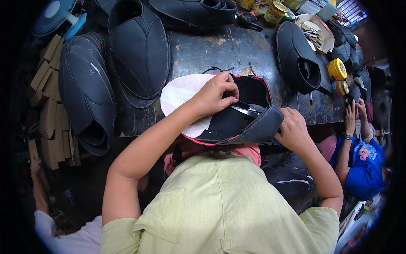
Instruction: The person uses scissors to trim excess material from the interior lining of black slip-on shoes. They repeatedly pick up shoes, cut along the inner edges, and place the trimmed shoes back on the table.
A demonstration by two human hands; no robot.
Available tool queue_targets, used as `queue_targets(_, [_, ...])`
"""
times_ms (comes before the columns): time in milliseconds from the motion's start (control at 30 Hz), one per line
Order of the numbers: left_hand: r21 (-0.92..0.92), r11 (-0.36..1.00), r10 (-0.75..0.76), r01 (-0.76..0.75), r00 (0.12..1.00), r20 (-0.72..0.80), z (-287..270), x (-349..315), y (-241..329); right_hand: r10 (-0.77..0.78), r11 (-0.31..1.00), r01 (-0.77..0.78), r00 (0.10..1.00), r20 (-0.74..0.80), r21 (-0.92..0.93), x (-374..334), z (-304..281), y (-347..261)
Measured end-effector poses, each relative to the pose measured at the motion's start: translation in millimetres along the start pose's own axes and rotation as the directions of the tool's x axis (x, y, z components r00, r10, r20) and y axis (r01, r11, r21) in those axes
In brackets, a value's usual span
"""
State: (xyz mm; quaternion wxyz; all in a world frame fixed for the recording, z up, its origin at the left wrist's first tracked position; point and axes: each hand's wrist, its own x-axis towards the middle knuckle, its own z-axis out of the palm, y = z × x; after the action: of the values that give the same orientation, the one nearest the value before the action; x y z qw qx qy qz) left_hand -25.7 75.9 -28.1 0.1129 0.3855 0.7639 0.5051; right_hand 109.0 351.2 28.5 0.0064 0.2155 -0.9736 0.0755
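A black shoe upper (258, 129) with red edging and a white lining piece (179, 92) rests at the table's near edge, against my body. Over its opening, my left hand (218, 95) is closed in a pinch at the black inner material; exactly what lies between the fingertips is partly hidden. My right hand (293, 128) grips the outside of the upper's right end, thumb below. Between the two hands, shiny metal blades (245, 111), apparently of scissors, show within the opening. Their handles are out of sight.
Black shoe uppers (139, 51) stand on the worn dark table (198, 46), with another upper (296, 55) at right. Jars (337, 70) and a tray (327, 31) of small pieces lie beyond. A blue-shirted person (363, 165) works at right; another person's arm (39, 190) shows at left.
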Motion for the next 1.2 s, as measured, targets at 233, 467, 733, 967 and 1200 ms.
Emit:
queue_targets(233, [0.000,1.000,0.003,-0.003,1.000,0.007,0.8,-1.4,-0.1,-0.007,1.000,0.006,1.000,-0.030,-0.026,-2.1,3.7,-0.4])
queue_targets(467, [0.001,1.000,0.015,-0.015,0.999,-0.030,2.6,-2.4,0.3,-0.011,0.997,0.007,0.999,-0.049,-0.075,-0.4,2.9,-4.0])
queue_targets(733, [0.014,1.000,0.020,-0.020,0.999,-0.040,5.4,-2.9,-3.6,-0.042,0.995,0.040,0.999,-0.018,-0.094,3.9,7.5,1.0])
queue_targets(967, [-0.457,0.889,-0.085,0.037,0.993,-0.086,-17.5,-15.2,-9.5,-0.002,0.999,0.002,1.000,-0.015,-0.049,1.3,7.8,-0.9])
queue_targets(1200, [0.083,0.996,0.034,-0.029,0.997,-0.066,-20.1,-24.0,10.6,0.012,1.000,-0.012,0.999,-0.039,-0.012,-0.3,11.3,-5.0])
